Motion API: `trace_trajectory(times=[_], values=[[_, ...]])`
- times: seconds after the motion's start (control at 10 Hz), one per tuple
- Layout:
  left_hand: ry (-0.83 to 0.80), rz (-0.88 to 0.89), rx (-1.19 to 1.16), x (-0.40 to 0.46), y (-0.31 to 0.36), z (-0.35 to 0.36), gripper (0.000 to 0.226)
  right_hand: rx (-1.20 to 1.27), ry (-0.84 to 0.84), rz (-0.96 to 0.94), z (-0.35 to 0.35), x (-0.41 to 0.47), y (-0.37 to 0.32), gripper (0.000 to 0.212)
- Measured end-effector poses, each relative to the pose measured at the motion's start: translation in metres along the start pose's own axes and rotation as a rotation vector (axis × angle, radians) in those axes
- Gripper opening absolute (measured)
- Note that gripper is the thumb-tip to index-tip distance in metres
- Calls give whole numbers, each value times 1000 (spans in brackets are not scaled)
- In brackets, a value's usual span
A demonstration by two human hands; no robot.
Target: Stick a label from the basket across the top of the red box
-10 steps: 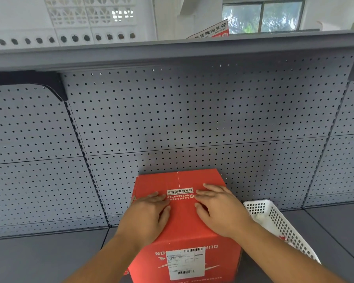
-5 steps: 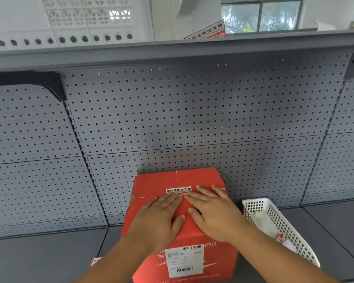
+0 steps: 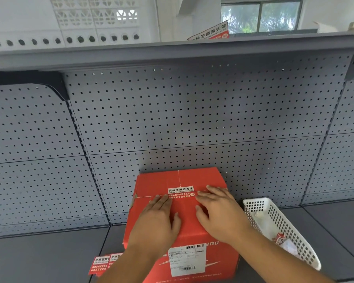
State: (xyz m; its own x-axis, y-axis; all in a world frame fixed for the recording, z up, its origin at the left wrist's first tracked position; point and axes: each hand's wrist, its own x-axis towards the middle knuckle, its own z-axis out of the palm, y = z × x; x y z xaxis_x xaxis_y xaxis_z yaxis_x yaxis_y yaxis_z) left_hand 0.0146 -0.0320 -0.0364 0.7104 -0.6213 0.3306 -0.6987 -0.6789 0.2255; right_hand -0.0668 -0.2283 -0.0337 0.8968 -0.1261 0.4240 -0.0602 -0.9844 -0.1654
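The red box [image 3: 192,178] stands on the grey shelf against the pegboard. A red and white label [image 3: 180,192] lies across the seam on its top. My left hand [image 3: 157,219] rests flat on the box top, just left of the label. My right hand [image 3: 219,213] lies flat on the top too, its fingertips at the label's right end. Both hands hold nothing, fingers spread. The white basket [image 3: 278,225] sits right of the box, with a few label scraps inside.
Two loose red labels [image 3: 104,264] lie on the shelf [image 3: 39,258] left of the box, partly behind my left forearm. A white shipping label [image 3: 187,259] is on the box's front face. The upper shelf [image 3: 172,52] overhangs; a label sheet [image 3: 209,32] stands on it.
Both hands slid apart from the middle of the label toward its ends. The view dropped slightly, bringing the loose labels on the shelf into sight.
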Motion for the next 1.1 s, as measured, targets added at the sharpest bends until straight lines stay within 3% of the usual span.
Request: trace_trajectory(times=[0.5,0.7,1.1], values=[[-2,-27,-38,-3,3,-7,56,-136,-52,37,-17,-7,-15,52],[9,-33,45,-4,5,-12,57,-114,-40,113,-28,-11,-25,50],[56,-57,-18,-25,22,-38,60,-44,23,143,-56,-37,-48,51]])
